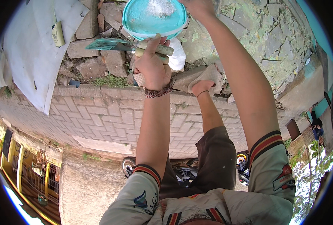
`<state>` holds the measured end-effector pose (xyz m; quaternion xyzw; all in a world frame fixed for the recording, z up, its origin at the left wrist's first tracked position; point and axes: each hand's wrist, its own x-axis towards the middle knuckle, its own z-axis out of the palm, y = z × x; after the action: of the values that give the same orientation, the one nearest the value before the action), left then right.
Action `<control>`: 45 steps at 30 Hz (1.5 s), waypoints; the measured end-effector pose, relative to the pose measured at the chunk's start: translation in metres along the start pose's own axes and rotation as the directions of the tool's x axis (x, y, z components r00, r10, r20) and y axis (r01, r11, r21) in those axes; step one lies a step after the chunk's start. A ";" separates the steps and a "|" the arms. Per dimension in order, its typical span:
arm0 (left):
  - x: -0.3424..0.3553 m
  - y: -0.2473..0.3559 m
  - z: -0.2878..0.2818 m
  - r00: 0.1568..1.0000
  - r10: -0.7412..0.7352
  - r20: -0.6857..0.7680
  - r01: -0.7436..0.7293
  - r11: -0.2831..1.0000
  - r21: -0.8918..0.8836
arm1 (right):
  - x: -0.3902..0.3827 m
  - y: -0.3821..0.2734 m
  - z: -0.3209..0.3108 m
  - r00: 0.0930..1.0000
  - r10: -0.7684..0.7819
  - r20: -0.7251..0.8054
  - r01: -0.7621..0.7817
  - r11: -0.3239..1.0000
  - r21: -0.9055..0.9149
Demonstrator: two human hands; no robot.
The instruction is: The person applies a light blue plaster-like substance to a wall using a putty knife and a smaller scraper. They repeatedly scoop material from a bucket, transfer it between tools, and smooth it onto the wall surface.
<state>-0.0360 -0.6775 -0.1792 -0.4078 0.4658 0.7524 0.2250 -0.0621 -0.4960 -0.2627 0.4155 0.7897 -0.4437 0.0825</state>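
Observation:
My left hand (155, 71) is closed around the wooden handles of what look like two putty knives (105, 44). Their flat blades, smeared with turquoise, point left. Fingers of the same hand also reach the near rim of a round turquoise lid (142, 24). White powder (161, 7) is heaped on the lid's far part, over a wet-looking turquoise smear. At the lid's right rim is my right hand (200, 8), its fingers closed on the edge and partly cut off by the top of the picture. A white plastic bag (177, 56) lies just beyond my left hand.
A large pale sheet (35, 48) with a small yellowish packet (57, 34) on it covers the left. Broken stone slabs (114, 62) border brick paving (99, 116). Rubble spattered with green (260, 37) spreads right. My sandalled foot (204, 84) rests on the stones. Motorbikes (242, 161) stand behind me.

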 end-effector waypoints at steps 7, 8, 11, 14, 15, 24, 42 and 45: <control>0.011 0.014 0.018 0.964 0.081 0.253 -0.086 0.996 0.006 | 0.001 0.014 -0.009 0.980 -0.031 -0.197 0.046 0.996 0.075; 0.013 0.020 0.018 0.953 0.068 0.295 -0.080 0.996 0.027 | -0.005 0.022 -0.010 0.978 0.058 -0.202 -0.027 0.988 0.153; 0.019 0.031 0.022 0.938 -0.004 0.346 0.000 1.000 0.012 | -0.047 0.072 -0.009 0.940 0.117 -0.320 -0.089 0.991 0.102; 0.025 0.041 0.024 0.917 -0.039 0.396 0.009 0.997 0.076 | -0.117 0.111 0.034 0.976 0.216 -0.012 -0.216 0.976 0.013; 0.028 0.044 0.024 0.917 -0.042 0.396 0.001 0.995 0.103 | -0.135 0.108 0.045 0.962 0.229 0.150 -0.225 0.973 -0.044; 0.020 0.049 0.025 0.909 -0.123 0.398 0.073 0.988 0.139 | -0.123 0.078 0.118 0.971 0.155 0.184 -0.040 0.859 -0.510; 0.016 0.032 0.038 0.936 -0.034 0.350 -0.002 0.995 0.102 | -0.167 0.123 0.027 0.964 0.067 0.256 0.031 0.933 -0.359; 0.020 0.033 0.043 0.931 -0.030 0.364 0.006 0.998 0.066 | -0.203 0.122 0.002 0.979 0.073 0.189 -0.018 0.961 -0.275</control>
<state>-0.0889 -0.6558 -0.1687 -0.2580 0.4359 0.7977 0.3272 0.1566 -0.5840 -0.2391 0.3722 0.8212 -0.3681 0.2270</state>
